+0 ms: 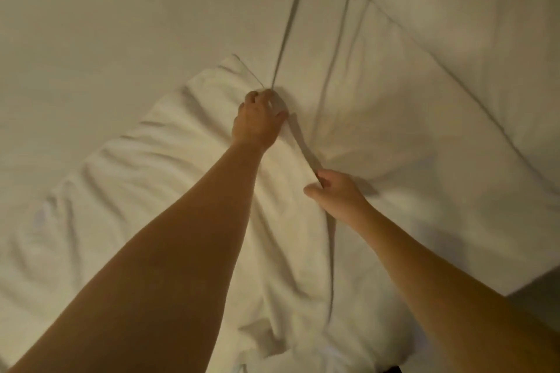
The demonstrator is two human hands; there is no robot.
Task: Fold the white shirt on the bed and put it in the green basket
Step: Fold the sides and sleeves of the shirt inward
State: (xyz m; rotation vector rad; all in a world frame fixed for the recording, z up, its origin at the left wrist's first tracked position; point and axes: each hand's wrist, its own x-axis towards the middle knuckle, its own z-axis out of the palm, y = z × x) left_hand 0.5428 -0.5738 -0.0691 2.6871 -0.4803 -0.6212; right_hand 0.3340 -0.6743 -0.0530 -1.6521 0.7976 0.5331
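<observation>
The white shirt (157, 179) lies spread and wrinkled across the white bed (106, 24), running from lower left toward the middle. My left hand (257, 121) is closed on the shirt's far edge near the centre. Lower and to the right, my right hand (336, 191) pinches the same edge. The fabric between the two hands is pulled into a taut, raised line. No green basket shows in the head view.
A white pillow (469, 24) lies at the upper right, and a folded duvet ridge (394, 130) runs beside the shirt. The bed's corner drops off to a dark floor (539, 291) at the lower right.
</observation>
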